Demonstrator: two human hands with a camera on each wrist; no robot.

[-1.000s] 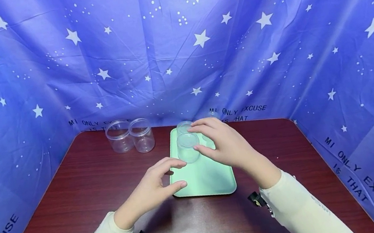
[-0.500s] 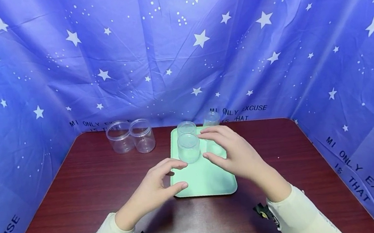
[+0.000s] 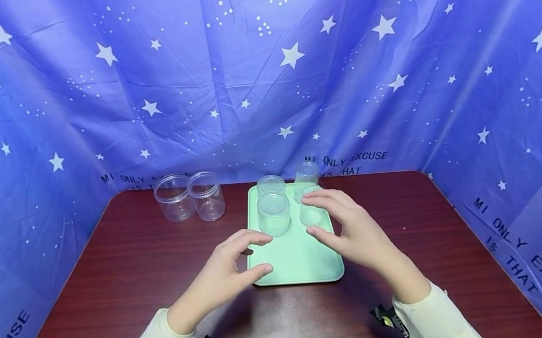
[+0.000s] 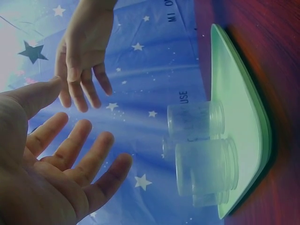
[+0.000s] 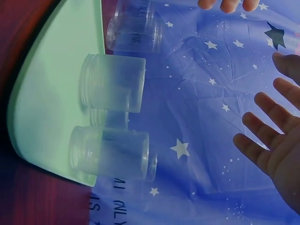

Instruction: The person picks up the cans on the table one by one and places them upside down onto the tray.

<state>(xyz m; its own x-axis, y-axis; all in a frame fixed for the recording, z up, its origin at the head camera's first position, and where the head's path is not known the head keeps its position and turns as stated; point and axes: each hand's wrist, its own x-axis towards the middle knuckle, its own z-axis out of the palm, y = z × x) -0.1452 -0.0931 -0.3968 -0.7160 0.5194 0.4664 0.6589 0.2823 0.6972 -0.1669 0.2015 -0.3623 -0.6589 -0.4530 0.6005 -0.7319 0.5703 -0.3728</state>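
Backdrop (image 3: 255,66) reads "MI ONLY EXCUSE IS THAT"

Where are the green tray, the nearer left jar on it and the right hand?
Green tray (image 3: 295,261): head view, bare surface near its front edge.
Nearer left jar (image 3: 274,217): head view, middle of its side wall.
Right hand (image 3: 358,232): head view, between knuckles and wrist.

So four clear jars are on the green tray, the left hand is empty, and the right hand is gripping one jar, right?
Not quite: the right hand is gripping nothing. The right wrist view shows it open and apart from the four clear jars. The rest is right: those jars are on the green tray, and the left hand is empty.
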